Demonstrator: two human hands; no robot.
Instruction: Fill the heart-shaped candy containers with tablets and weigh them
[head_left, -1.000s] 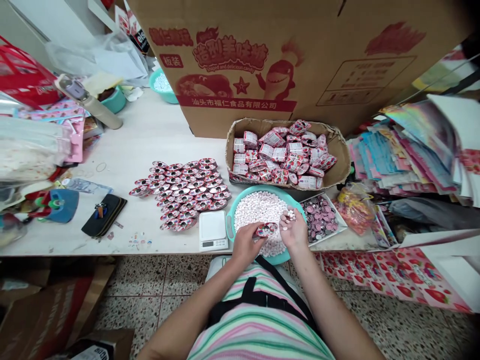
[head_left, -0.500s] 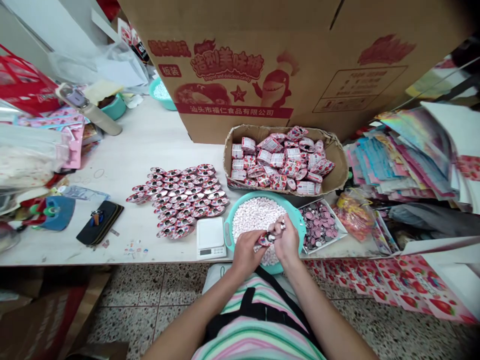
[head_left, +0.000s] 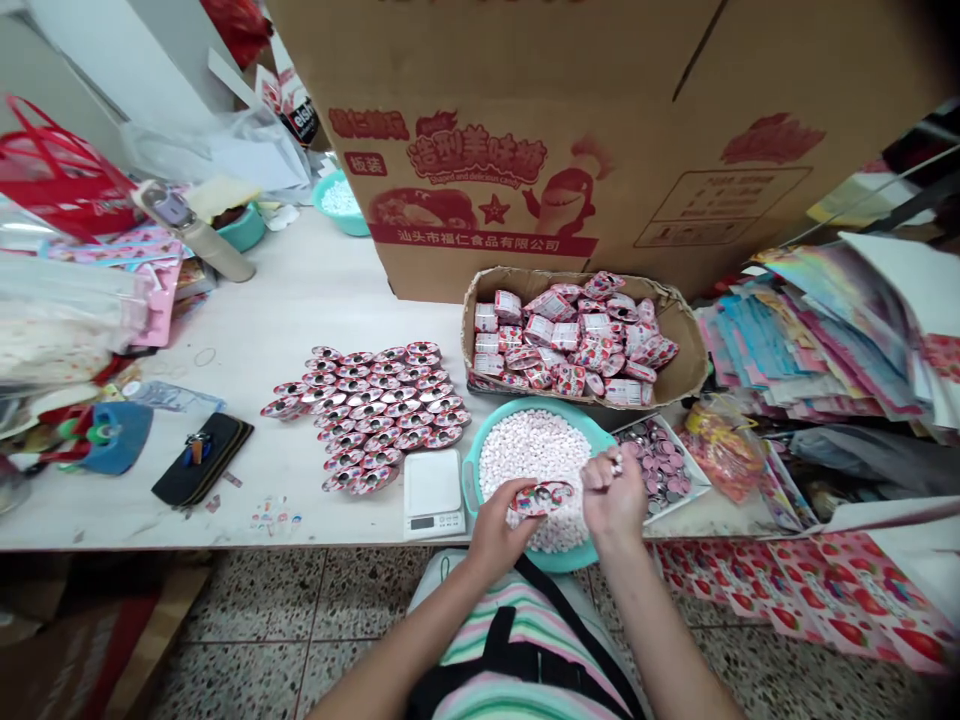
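Over the turquoise basin [head_left: 470, 472], my left hand [head_left: 498, 524] grips a small red-and-pink printed candy box [head_left: 541, 498], its oval end facing up. White candies [head_left: 529, 450] fill the basin. My right hand [head_left: 616, 508] is curled closed at the basin's right side, apart from the box. A few white candies [head_left: 617, 464] show between its thumb and fingers. Just right of that hand, a white tray [head_left: 694, 488] holds pink and silver round discs [head_left: 664, 460]. A white digital scale [head_left: 433, 485] lies left of the basin.
Several similar boxes [head_left: 386, 410] stand in rows left of the scale. Behind the basin, a cut-down carton [head_left: 694, 350] holds a pile of filled-looking boxes. A large cardboard box [head_left: 480, 60] rises at the back. A black wallet [head_left: 202, 455] lies left; stacked printed sheets [head_left: 802, 340] lie right.
My right hand has moved away from the candy box to the right, still closed around candies. My left hand keeps the box over the basin, its oval end now showing more fully.
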